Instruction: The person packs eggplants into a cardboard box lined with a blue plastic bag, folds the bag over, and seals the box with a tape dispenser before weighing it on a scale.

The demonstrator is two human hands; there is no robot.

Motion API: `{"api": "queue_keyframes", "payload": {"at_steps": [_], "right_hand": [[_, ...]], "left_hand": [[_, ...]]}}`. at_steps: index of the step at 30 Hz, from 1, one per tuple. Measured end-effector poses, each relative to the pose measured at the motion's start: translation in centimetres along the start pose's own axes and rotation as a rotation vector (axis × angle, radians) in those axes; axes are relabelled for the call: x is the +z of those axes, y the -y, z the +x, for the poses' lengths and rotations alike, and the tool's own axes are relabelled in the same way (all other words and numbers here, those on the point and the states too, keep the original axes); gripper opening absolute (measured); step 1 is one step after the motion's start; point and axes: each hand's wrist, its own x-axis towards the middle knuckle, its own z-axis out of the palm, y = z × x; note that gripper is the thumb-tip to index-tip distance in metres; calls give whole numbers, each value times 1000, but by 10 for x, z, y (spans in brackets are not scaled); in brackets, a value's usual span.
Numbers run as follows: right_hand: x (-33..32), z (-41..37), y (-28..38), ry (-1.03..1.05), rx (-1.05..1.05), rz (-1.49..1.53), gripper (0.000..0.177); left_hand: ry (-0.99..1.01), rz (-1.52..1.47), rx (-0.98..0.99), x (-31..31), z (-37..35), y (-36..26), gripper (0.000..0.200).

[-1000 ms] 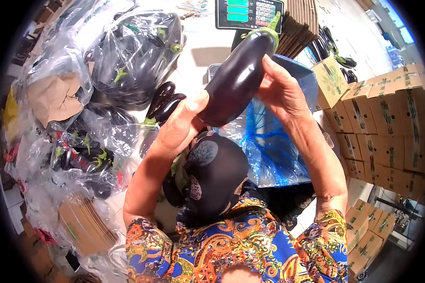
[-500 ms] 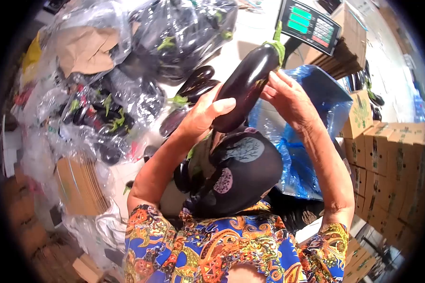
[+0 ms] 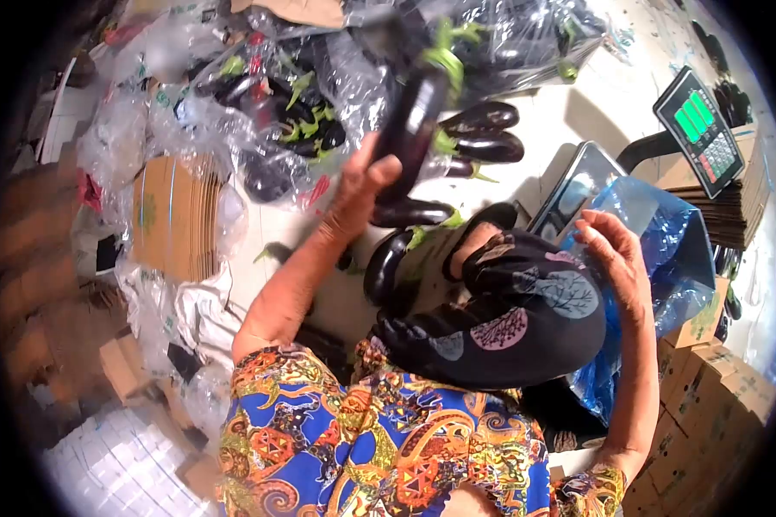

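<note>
Produce packing shed. Landmark: digital scale (image 3: 698, 129). Loose eggplants (image 3: 485, 129) left of it, clear bags (image 3: 319, 95) of more further left, flat cartons (image 3: 174, 215) stacked beyond those, printed boxes (image 3: 707, 388) below it, blue liner bag (image 3: 664, 250) just under.

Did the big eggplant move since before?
Yes. The eggplant swung left, away from the scale display, toward the bagged eggplants; only the left hand holds it now.

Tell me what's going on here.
A person is handling eggplants. The left hand grips one eggplant, blurred in the picture and raised above loose eggplants on the white surface. The right hand is open and empty beside a blue plastic bag, near a scale. Behind lie clear bags of eggplants.
</note>
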Motion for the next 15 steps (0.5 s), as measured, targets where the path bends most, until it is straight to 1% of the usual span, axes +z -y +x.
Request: {"api": "queue_keyframes", "payload": {"at_steps": [1, 3, 4, 7, 8, 9, 11, 13, 14, 15], "right_hand": [[2, 0, -5, 5, 13, 2, 40], [3, 2, -4, 44, 42, -68, 40], [5, 4, -8, 51, 49, -48, 39], [13, 8, -10, 65, 31, -57, 37], [16, 11, -8, 73, 20, -71, 36], [18, 12, -7, 87, 13, -82, 35], [16, 14, -8, 104, 11, -108, 34], [16, 14, -8, 97, 7, -116, 34], [16, 14, -7, 97, 7, -121, 34], [16, 14, -7, 98, 7, -124, 34]], "left_hand": [[-101, 111, 34, -14, -3, 4, 74], [-150, 179, 92, -28, -13, 0, 70], [-99, 215, 14, -31, -20, -7, 72], [-3, 330, -147, -33, -25, 34, 73], [38, 223, -180, -27, -24, 55, 73], [65, 237, -171, -11, -23, 45, 71], [216, 205, -98, 1, -9, 85, 68], [302, 173, -45, 17, 6, 109, 65], [377, 168, -76, 22, 15, 115, 66], [394, 232, -97, 24, 26, 131, 73]]}}
